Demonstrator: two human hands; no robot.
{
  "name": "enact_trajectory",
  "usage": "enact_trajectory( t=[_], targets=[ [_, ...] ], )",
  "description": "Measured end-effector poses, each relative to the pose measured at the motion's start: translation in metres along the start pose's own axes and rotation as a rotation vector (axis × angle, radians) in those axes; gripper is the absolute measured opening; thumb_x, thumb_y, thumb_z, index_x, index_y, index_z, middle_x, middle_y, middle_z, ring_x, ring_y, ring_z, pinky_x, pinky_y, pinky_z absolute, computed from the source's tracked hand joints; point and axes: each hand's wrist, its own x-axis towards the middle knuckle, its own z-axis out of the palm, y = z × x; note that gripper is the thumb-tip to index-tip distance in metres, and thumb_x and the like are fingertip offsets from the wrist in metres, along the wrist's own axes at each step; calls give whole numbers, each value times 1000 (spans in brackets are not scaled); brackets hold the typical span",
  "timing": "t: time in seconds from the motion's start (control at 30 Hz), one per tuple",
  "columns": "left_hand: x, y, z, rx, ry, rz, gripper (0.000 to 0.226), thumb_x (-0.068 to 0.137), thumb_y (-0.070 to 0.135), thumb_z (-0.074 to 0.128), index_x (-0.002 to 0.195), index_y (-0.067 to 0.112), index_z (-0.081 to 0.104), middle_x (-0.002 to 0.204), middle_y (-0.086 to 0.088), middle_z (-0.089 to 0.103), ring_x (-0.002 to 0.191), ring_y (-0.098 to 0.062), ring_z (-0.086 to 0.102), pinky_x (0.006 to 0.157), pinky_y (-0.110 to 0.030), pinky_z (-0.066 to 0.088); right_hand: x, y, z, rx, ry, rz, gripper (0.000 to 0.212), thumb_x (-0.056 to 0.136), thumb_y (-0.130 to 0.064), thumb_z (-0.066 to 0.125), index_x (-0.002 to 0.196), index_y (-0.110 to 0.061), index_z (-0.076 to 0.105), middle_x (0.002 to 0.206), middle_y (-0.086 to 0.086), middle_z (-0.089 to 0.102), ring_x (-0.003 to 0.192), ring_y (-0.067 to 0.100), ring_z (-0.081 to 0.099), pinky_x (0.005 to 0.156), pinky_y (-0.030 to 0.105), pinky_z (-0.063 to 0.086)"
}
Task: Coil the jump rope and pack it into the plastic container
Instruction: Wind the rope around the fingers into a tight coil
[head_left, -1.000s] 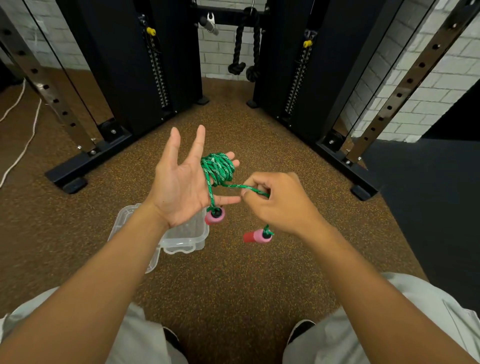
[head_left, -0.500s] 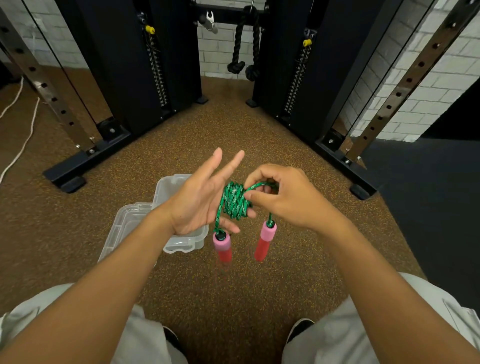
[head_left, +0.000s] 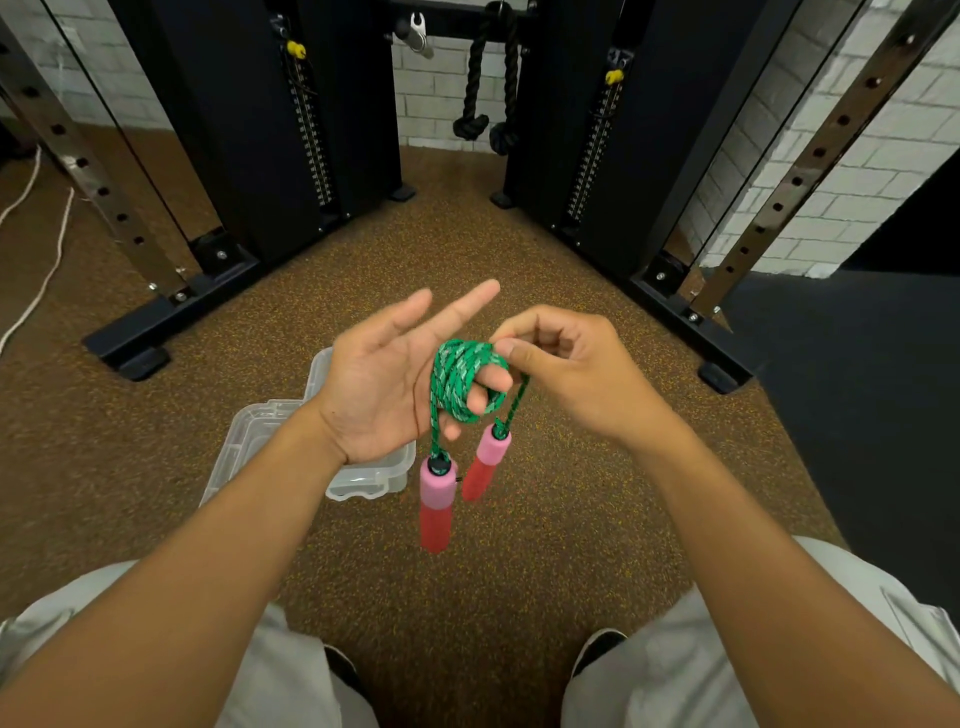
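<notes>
Gym floor (head_left: 363, 270): open plastic container (head_left: 249, 431); jump rope (head_left: 457, 374) coiled round left fingers (head_left: 488, 382), right fingers (head_left: 524, 356) pinching it.

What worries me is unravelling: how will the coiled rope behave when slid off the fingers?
Probably floppy: the rope is soft braid wound on fingers of the left hand, so loops may slacken. The two pink handles dangle freely and will likely swing and tug the ends.

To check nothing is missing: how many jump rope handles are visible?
2. The lower handle hangs under the left hand; the upper handle hangs beside it, under the right hand.
</notes>
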Motion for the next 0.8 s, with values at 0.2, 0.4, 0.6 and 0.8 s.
enact_trajectory(
  t=[0.2,0.4,0.6,0.8],
  targets=[
    [-3,5,-1,-210,18,150,74,90,63,42,158,34,37,115,-13,71,92,-20,69,70,-34,57,-1,13,12,-59,-53,88,12,103,-13,58,102,-11,70,87,9,75,77,19,70,76,30,57],
    [-4,12,-6,-61,125,147,71,93,58,40,160,48,18,151,-19,54,136,-29,56,113,-57,34,-6,21,25,-376,-191,171,23,106,-26,52,94,-15,68,77,3,71,64,8,68,61,23,56],
    [1,6,-3,-29,204,198,78,91,56,49,160,49,12,155,-15,50,141,-27,52,122,-57,23,-5,12,30,-449,-183,144,32,105,-30,55,89,-6,69,73,15,67,58,25,56,58,37,50],
    [8,-1,-5,170,321,248,75,93,62,41,158,53,6,169,-10,27,148,-18,41,126,-55,14,-6,2,27,-434,-197,97,19,102,-24,61,92,-15,75,59,9,62,46,12,47,50,17,42]
  ],
)
